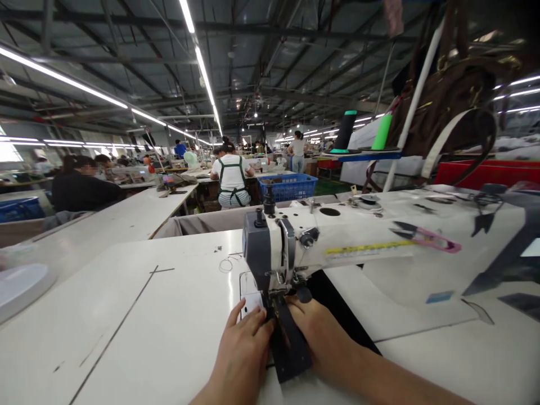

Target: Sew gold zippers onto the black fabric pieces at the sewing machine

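A black piece of material, seemingly fabric or leather, lies under the needle area of a white sewing machine. My left hand rests palm down at its left edge, fingers stretched forward and apart beside the presser foot. On the other side, my right hand is closed at the piece's right edge with bent fingers. Its fingertips are partly hidden behind the machine head. More black material extends behind the right hand on the table.
Pink-handled thread snips lie on the machine arm above a yellow measuring tape. Black and green thread cones stand behind. A loose thread lies on the white table. Farther off are a blue basket and a seated person.
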A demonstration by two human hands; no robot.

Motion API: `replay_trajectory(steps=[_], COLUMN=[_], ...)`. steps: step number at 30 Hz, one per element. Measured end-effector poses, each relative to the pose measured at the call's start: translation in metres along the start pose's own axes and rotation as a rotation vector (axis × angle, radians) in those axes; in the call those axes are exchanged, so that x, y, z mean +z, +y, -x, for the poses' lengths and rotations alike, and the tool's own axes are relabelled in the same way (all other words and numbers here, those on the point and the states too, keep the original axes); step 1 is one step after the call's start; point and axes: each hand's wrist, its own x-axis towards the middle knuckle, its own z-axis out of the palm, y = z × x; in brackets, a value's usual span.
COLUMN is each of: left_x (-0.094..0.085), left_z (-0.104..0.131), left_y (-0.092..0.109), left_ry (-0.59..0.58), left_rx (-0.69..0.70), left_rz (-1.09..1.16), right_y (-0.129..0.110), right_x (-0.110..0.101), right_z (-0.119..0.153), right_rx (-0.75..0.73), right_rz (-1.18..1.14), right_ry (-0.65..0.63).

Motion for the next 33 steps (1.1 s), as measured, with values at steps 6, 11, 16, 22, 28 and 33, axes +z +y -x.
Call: replay_trajectory(steps=[6, 11, 16, 22, 28, 33], left_x=[0.006, 0.005, 0.008, 0.007, -0.005, -0.002], left_z=[0.004, 0.004, 0.004, 0.002, -0.003, 0.0], left_y=[0.004, 0.006, 0.002, 0.001, 0.005, 0.003], left_ry=[0.067, 0.045, 0.048, 0.022, -0.13, -0.126], left_rx=[-0.065, -0.076, -0.041, -0.054, -0.113, -0.024], left_rz=[0.028, 0.013, 0.018, 0.019, 0.011, -0.052], right_y=[0.004, 0.002, -0.007, 0.003, 0.011, 0.012], right_x=[0.002, 0.004, 0.002, 0.004, 0.005, 0.004], right_z=[-0.011, -0.005, -0.005, -0.008, -0.012, -0.014], right_rx=[-0.037, 0.109, 0.21, 0.211, 0.234, 0.259], right_rz=[0.133, -0.015, -0.239, -0.429, -0.483, -0.306], right_ry=[-0.015, 0.065, 0.061, 0.127, 0.108, 0.123])
